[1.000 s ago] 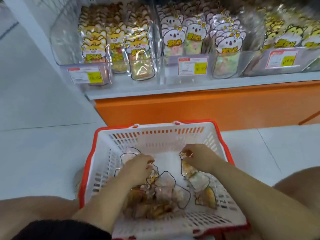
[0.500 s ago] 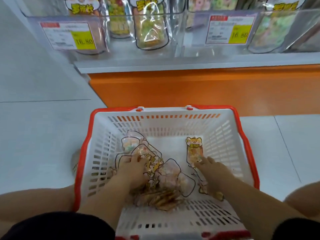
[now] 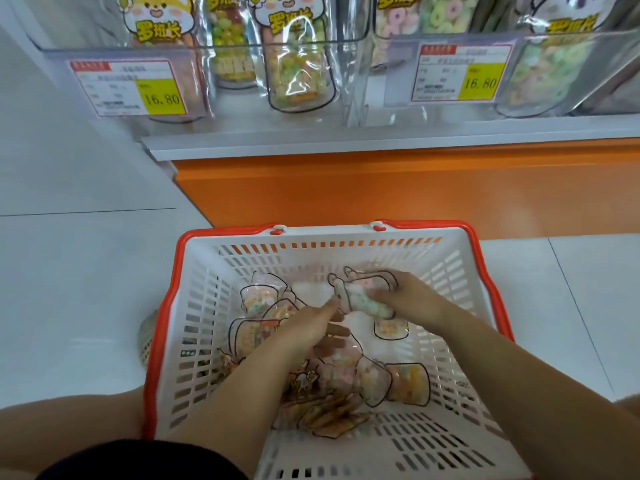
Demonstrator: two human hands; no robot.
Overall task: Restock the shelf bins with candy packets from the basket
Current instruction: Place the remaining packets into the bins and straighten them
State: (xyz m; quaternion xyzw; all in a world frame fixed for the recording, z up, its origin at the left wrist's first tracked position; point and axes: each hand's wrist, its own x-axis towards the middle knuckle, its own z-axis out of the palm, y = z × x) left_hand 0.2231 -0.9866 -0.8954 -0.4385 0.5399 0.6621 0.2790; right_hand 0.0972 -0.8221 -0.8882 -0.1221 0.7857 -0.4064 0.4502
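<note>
Above the basket's far rim, the shelf bins [image 3: 353, 71] are waiting. Inside the basket [image 3: 164, 323], near its far wall, my right hand [image 3: 412, 299] is gripping one candy packet [image 3: 363, 299], lying slantwise across it. My left hand [image 3: 304, 332] is hovering over the loose packets [image 3: 398, 379]; I cannot tell its grasp.

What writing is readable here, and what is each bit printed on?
"16.80": left price tag, yellow patch.
"16.80": right price tag, yellow patch.
"罗班长": yellow lettering on the shelf packets.
Small print on both tags: too blurred to read.
On the basket packets: no legible text.
</note>
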